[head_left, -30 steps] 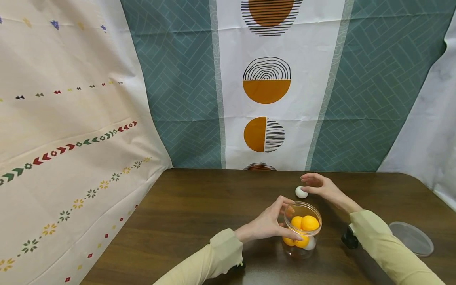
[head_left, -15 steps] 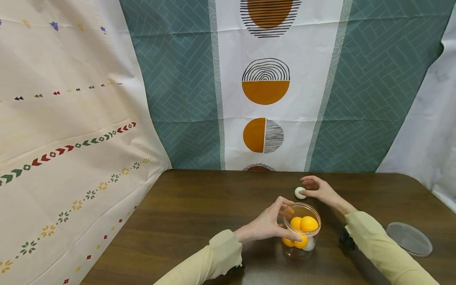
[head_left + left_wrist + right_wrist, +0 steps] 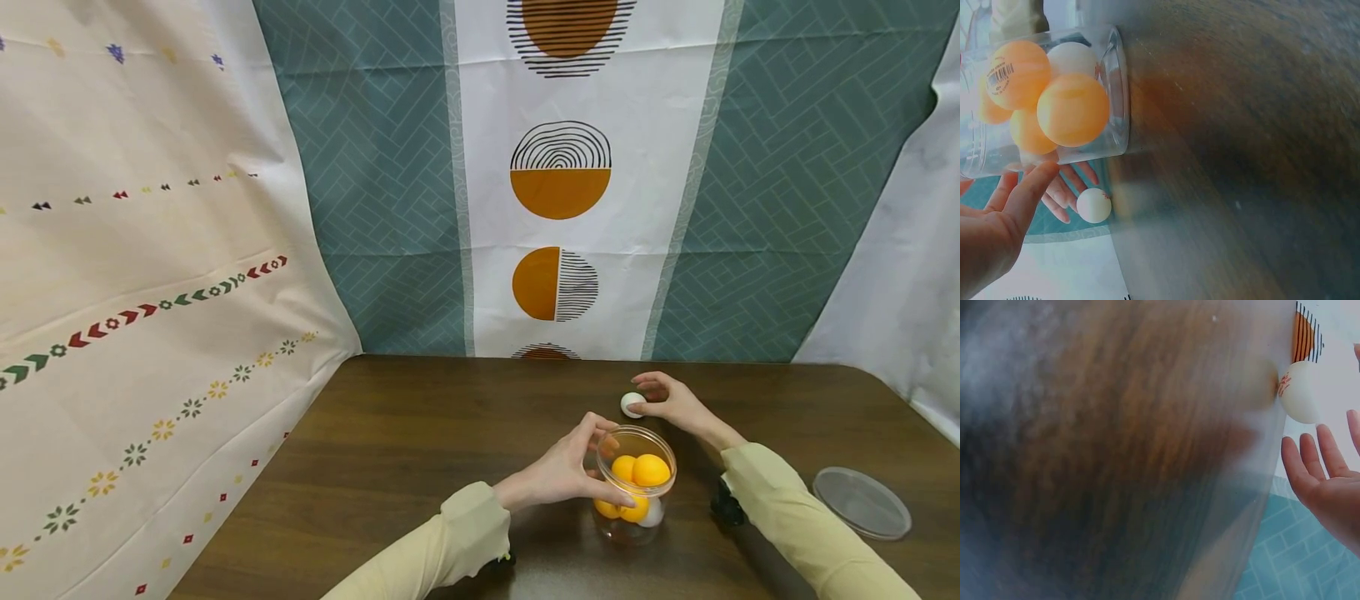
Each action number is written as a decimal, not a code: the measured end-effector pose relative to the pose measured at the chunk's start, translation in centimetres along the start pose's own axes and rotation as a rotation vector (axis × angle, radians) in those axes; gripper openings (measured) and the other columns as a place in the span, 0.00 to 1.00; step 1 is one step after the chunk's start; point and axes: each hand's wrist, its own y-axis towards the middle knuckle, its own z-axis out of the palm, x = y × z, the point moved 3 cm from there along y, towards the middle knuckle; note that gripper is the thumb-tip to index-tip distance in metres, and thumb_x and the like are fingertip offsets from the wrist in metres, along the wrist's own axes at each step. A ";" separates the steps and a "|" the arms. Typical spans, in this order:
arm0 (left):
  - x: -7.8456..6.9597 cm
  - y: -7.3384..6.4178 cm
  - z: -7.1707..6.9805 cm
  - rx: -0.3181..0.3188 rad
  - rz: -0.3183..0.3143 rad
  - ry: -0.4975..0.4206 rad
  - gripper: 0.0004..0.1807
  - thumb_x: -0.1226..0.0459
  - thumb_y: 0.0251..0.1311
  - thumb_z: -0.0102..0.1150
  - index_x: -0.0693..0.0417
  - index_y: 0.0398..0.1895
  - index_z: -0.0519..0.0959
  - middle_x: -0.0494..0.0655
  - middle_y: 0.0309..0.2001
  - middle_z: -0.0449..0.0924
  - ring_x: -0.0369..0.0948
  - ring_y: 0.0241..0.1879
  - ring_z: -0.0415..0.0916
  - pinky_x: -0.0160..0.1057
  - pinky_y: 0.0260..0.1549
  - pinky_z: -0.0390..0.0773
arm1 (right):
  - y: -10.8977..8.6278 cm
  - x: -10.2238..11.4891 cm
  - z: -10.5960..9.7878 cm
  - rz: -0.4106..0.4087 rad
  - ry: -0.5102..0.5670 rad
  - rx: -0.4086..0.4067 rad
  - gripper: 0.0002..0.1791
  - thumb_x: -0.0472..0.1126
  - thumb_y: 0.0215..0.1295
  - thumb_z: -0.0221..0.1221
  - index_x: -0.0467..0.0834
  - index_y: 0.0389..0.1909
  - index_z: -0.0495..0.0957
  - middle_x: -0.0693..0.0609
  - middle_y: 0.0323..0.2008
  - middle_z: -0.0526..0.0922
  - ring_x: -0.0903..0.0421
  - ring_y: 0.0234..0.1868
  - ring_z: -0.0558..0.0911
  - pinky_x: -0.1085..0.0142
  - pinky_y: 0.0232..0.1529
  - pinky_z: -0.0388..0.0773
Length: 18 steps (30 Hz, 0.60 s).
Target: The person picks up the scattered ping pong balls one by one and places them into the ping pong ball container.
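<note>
A clear plastic jar (image 3: pixel 628 537) without its lid stands upright on the table, holding several orange ping-pong balls (image 3: pixel 651 470) and a white one (image 3: pixel 1072 60). My left hand (image 3: pixel 562 468) grips the jar from its left side, thumb across the front and fingers around the back near the rim. Behind the jar, a single white ping-pong ball (image 3: pixel 632 405) with red print rests on the table. Beside it is my right hand (image 3: pixel 678 406), its thumb overlapping the ball in the head view. The right wrist view shows loosely extended fingers (image 3: pixel 1298 464) right at the ball.
A round translucent lid (image 3: pixel 862 502) lies flat on the dark wooden table (image 3: pixel 420 433), right of the right forearm. Patterned cloth (image 3: pixel 390 183) hangs along the table's back edge, and a cream cloth (image 3: pixel 165 275) drapes at the left.
My right hand has lowered slightly and come a little closer around the white ball. The left hand and jar stay in place.
</note>
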 end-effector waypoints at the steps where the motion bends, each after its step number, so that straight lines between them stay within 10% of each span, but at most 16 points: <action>1: 0.0 0.0 0.0 0.002 0.002 0.000 0.35 0.63 0.46 0.69 0.42 0.54 0.59 0.35 0.48 0.65 0.37 0.48 0.64 0.32 0.36 0.73 | 0.0 0.0 0.0 -0.006 -0.001 -0.001 0.28 0.38 0.56 0.62 0.29 0.53 0.64 0.29 0.49 0.68 0.37 0.46 0.71 0.49 0.44 0.69; 18: 0.1 0.1 0.1 -0.012 0.015 0.020 0.37 0.65 0.44 0.70 0.43 0.54 0.58 0.41 0.49 0.67 0.36 0.47 0.66 0.31 0.35 0.73 | 0.4 -0.1 0.4 0.005 -0.005 0.004 0.27 0.36 0.54 0.63 0.29 0.52 0.66 0.28 0.49 0.68 0.37 0.45 0.72 0.51 0.42 0.71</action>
